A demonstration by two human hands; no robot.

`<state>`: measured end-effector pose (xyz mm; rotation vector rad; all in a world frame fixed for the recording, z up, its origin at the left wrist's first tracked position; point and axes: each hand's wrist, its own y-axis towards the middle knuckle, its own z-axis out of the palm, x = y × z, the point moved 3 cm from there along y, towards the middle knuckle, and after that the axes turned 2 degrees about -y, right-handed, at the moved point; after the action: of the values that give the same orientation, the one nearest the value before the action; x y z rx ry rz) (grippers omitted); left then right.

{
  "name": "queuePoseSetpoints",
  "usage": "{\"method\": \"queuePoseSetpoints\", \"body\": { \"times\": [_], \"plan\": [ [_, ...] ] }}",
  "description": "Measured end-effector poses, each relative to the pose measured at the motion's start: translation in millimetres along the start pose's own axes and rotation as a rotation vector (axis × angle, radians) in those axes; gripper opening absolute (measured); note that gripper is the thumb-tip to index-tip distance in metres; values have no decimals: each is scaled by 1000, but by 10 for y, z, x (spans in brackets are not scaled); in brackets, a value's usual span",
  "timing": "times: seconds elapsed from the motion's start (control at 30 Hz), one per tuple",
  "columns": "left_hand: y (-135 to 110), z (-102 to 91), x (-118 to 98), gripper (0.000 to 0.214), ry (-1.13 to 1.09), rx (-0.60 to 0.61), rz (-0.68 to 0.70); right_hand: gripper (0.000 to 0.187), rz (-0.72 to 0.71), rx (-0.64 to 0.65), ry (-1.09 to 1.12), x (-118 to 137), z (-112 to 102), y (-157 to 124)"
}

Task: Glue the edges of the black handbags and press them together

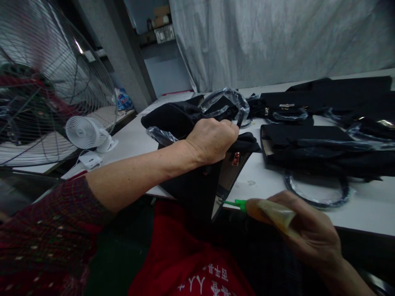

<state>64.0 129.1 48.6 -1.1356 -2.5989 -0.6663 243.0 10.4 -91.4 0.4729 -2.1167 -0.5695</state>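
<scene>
While the left grip [212, 139] clutches a bag [191, 191], the right [311, 230] holds a bottle [270, 211] at four o'clock. Apparent gluing needs steadiness next.

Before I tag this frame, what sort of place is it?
Likely a bag-making workshop: several black handbags with curved, clear-plastic-wrapped handles on a long white worktable, and a translucent amber squeeze bottle with a green nozzle in the person's right hand.

Left hand [212, 137] balled in fist, knuckles forward, left forearm [138, 174] stretching back from it to lower left, bare near wrist. Right hand [314, 230] lower, right of left hand, well apart, fingers curled in grip, right forearm [354, 279] trailing below-right.
</scene>
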Motion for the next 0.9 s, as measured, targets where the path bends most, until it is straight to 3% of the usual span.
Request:
{"method": "queuePoseSetpoints", "body": {
  "times": [0.2, 0.37, 0.53, 0.7, 0.8, 0.9],
  "plan": [
    [-11, 7, 3, 30, -3, 4, -10, 12, -114, 142, -7, 23, 46, -64],
    [-19, -2, 3, 32, -14, 14, -15, 11, -83, 31, -55, 39, 17, -65],
    [-23, -14, 2, 32, -13, 19, -11, 13, -162, 125, 14, 74, 53, -104],
    [-26, -6, 6, 32, -24, 17, -10, 10, -63, 4, -120, 27, 24, -135],
    [-26, -1, 5, 33, -20, 21, -17, 11, -167, 81, -55, 71, 45, -133],
    [-23, 4, 7, 34, -18, 23, -29, 10, -196, 38, -72, 94, 41, -129]
  ]
}}
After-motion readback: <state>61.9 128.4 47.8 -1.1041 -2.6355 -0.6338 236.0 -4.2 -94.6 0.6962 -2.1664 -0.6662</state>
